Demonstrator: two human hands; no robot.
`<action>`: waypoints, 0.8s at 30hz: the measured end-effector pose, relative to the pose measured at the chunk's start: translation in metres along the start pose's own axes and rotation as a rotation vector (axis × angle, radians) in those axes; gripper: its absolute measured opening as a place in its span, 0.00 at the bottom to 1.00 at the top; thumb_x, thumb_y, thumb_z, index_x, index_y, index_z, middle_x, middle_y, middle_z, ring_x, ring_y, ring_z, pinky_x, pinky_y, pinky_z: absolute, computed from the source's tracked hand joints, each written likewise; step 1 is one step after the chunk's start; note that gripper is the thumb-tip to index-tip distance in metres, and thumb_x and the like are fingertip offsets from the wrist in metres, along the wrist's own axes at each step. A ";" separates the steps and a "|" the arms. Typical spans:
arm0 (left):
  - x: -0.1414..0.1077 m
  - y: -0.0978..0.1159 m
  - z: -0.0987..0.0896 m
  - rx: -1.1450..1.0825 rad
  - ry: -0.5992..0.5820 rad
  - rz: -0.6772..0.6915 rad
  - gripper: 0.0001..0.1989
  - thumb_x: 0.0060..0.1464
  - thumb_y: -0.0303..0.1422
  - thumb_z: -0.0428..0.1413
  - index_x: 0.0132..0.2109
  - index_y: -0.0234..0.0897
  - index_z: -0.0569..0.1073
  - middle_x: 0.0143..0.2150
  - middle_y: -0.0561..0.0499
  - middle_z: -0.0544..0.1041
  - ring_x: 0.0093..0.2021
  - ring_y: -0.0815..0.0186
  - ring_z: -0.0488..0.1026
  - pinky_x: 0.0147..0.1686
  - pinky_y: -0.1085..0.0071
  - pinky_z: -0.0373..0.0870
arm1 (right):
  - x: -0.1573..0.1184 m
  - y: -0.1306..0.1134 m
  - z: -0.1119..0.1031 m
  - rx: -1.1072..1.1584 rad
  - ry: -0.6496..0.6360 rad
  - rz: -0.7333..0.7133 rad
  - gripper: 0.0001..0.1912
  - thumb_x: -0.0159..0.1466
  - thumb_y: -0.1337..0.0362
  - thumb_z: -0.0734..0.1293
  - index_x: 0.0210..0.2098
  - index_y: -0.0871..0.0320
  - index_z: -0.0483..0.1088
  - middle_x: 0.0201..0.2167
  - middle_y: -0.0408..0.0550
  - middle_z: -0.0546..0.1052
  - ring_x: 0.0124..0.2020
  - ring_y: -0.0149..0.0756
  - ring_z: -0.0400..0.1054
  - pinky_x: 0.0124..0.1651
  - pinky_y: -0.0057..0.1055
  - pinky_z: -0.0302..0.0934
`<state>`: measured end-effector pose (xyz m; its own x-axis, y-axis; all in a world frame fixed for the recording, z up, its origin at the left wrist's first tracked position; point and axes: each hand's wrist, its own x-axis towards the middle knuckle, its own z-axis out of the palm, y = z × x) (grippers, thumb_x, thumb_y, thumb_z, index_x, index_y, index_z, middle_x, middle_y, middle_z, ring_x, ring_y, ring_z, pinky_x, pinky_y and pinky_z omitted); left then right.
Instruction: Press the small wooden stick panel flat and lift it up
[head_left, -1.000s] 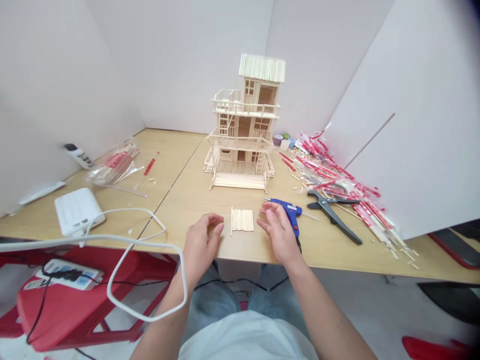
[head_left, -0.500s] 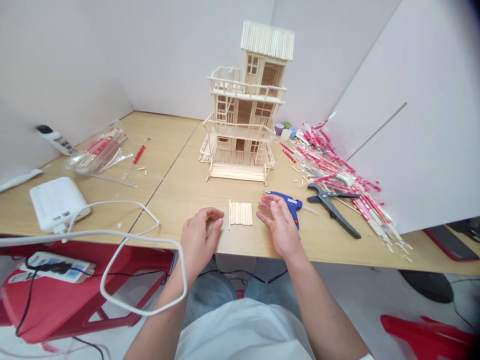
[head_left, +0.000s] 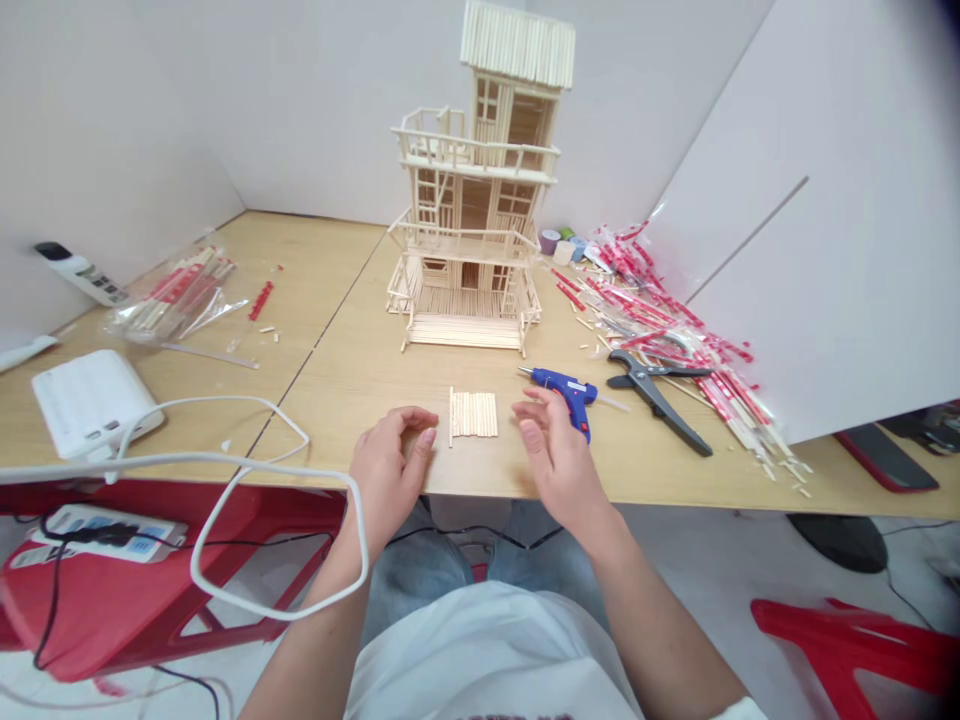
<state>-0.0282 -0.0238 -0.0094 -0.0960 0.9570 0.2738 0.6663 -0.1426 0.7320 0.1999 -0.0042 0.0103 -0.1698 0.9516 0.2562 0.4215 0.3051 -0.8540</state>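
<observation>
A small panel of short wooden sticks lies flat near the table's front edge, with one longer stick along its left side. My left hand rests on the table just left of it, fingers curved and apart from the thumb, holding nothing. On the panel's other side my right hand is open, its fingers near a blue glue gun. Behind the panel stands a multi-storey model house of sticks with railed balconies and a slatted roof. Neither hand touches the panel.
Black-handled cutters lie right of the glue gun, beside a heap of red-wrapped sticks. At left are a bag of sticks, a white power bank and a looping white cable passing over my left forearm. Small tape rolls sit behind.
The view has shifted slightly, so the table's things appear a little higher and further left. My right hand has turned and its fingers are lower, showing more of the glue gun.
</observation>
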 end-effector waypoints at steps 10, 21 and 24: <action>-0.001 -0.002 0.000 -0.021 0.003 0.010 0.11 0.66 0.39 0.50 0.50 0.40 0.70 0.49 0.47 0.80 0.50 0.58 0.77 0.51 0.59 0.70 | -0.023 -0.001 -0.004 -0.085 0.143 -0.084 0.13 0.74 0.58 0.56 0.55 0.53 0.60 0.37 0.48 0.80 0.37 0.39 0.77 0.43 0.38 0.68; -0.002 -0.002 -0.001 -0.034 0.001 0.008 0.12 0.66 0.40 0.50 0.46 0.40 0.74 0.47 0.47 0.80 0.48 0.59 0.76 0.50 0.60 0.71 | -0.042 -0.013 0.010 -0.071 0.002 -0.189 0.08 0.71 0.62 0.60 0.47 0.53 0.68 0.40 0.51 0.80 0.44 0.44 0.74 0.49 0.43 0.67; -0.002 -0.002 -0.001 -0.019 0.007 0.043 0.13 0.67 0.40 0.49 0.40 0.41 0.75 0.46 0.48 0.81 0.48 0.59 0.76 0.52 0.60 0.70 | -0.046 -0.018 0.015 -0.098 -0.073 -0.250 0.07 0.71 0.63 0.60 0.41 0.53 0.70 0.36 0.50 0.79 0.40 0.43 0.74 0.44 0.40 0.67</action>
<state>-0.0305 -0.0255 -0.0104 -0.0732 0.9481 0.3095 0.6555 -0.1881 0.7314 0.1871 -0.0542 0.0069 -0.3417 0.8421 0.4172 0.4417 0.5358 -0.7196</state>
